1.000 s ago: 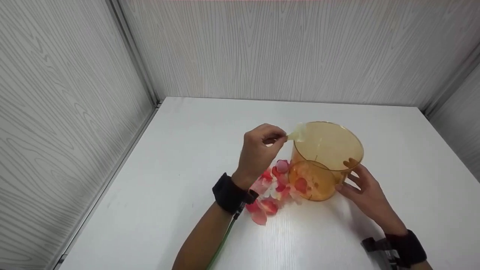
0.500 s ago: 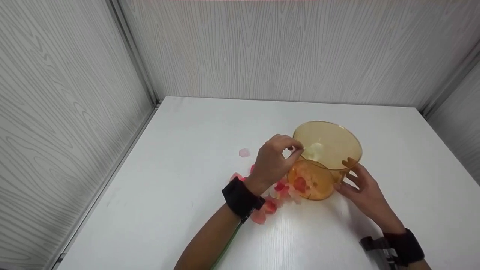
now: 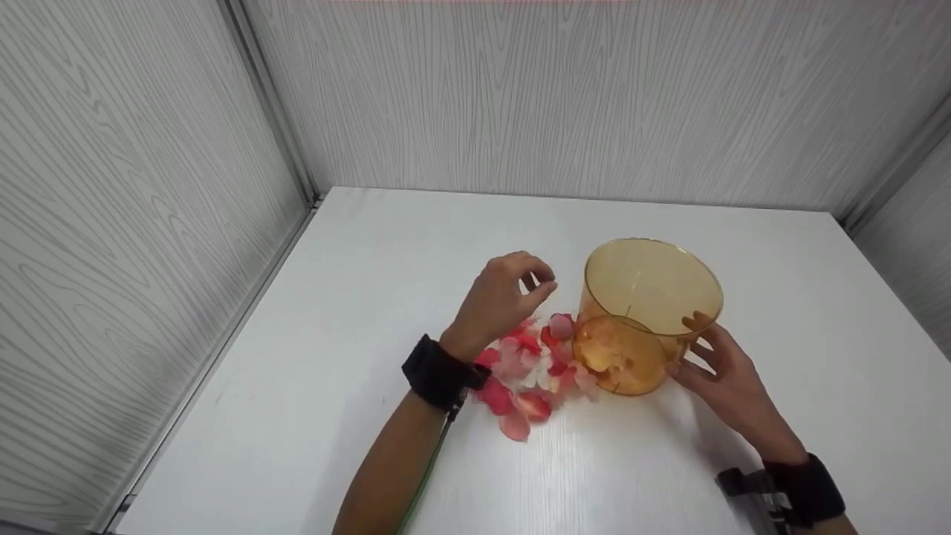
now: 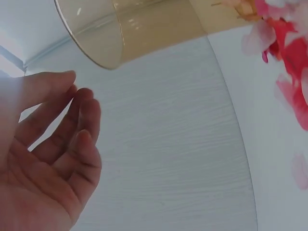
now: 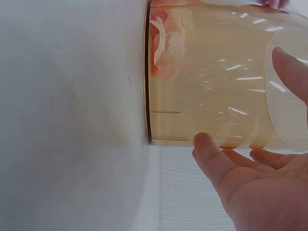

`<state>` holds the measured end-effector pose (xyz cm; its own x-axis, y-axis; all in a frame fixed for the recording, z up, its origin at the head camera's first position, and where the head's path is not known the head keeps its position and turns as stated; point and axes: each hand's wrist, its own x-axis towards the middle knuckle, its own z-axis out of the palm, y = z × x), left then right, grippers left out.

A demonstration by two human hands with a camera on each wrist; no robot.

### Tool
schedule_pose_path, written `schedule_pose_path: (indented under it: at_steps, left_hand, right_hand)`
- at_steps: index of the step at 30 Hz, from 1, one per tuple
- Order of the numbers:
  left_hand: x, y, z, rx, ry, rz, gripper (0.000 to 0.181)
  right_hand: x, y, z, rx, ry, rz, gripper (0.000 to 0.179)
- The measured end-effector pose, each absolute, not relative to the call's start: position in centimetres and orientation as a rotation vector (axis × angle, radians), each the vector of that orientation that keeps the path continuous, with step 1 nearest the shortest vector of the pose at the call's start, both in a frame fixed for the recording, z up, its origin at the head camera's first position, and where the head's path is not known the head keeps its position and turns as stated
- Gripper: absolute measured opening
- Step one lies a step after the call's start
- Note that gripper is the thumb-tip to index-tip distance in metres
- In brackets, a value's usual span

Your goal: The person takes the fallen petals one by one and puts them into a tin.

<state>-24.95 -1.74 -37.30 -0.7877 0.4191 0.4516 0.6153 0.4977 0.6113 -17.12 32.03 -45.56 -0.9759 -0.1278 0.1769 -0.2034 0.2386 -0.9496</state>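
Note:
A see-through amber plastic tub (image 3: pixel 654 286) stands on the white table, round-rimmed and open at the top. My right hand (image 3: pixel 724 383) grips its right side, fingers behind the wall and thumb in front. Through the wall, a pale yellow petal (image 3: pixel 596 353) shows low in the tub, and the right wrist view has pale petals (image 5: pixel 168 50) by its base. My left hand (image 3: pixel 501 297) hovers left of the rim, fingers loosely curled with nothing between them. A heap of pink, red and white petals (image 3: pixel 531 409) lies beside the tub, partly behind my left wrist.
White wood-grain panels enclose the white table (image 3: pixel 297 371) at the back (image 3: pixel 475 96) and sides. Black straps (image 3: pixel 438 375) circle both wrists, and a green cable (image 3: pixel 423 483) runs along the left forearm.
My left hand carried a pale petal over the rim, let it drop into the tub, then moved back left. My right hand has stayed in place on the tub.

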Motion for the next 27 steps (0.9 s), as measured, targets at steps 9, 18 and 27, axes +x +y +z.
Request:
schedule_pose_path:
  at_steps: [9,18,27]
  left_hand:
    - [-26.4,-3.5,-39.3,-0.867,-3.109,-0.977,0.026]
    - [-26.3,-2.7,-41.5,-0.824,-3.261,-0.855,0.03]
    - [-26.5,-3.1,-41.5,-0.798,-3.168,-0.94,0.022]
  right_hand:
    - [-17.2,32.3,-45.6,0.321,-2.439,1.835,0.082]
    - [-17.1,32.1,-45.6,0.325,-2.451,1.843,0.083]
    - [-17.2,32.1,-45.6,0.314,-2.492,1.827,0.087]
